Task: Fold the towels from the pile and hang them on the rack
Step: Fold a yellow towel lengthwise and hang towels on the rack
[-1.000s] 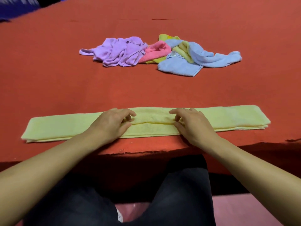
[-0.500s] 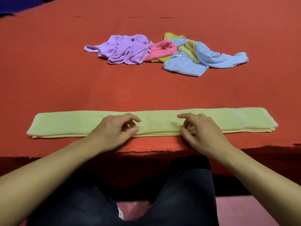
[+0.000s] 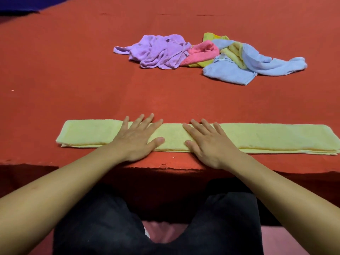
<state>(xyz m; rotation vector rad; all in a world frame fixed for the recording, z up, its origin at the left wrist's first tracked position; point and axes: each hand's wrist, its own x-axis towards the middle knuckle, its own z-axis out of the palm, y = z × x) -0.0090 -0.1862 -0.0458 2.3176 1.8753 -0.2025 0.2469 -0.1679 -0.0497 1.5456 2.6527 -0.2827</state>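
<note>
A pale yellow towel (image 3: 266, 138), folded into a long narrow strip, lies flat along the near edge of the red table (image 3: 73, 80). My left hand (image 3: 138, 138) presses flat on it left of centre, fingers straight and spread. My right hand (image 3: 207, 142) lies flat on it just right of centre, fingers straight too. Farther back sits the pile: a crumpled purple towel (image 3: 158, 51), a pink towel (image 3: 202, 53), a yellow towel (image 3: 233, 54) and a light blue towel (image 3: 239, 69). No rack is in view.
The table's front edge (image 3: 165, 167) runs just below my wrists, with my dark-trousered legs (image 3: 156, 227) under it. A dark blue surface (image 3: 18, 6) shows at the far left corner.
Both hands went from curled fingers pinching the towel's middle to flat palms pressing on it. The bump in the towel's middle has flattened out.
</note>
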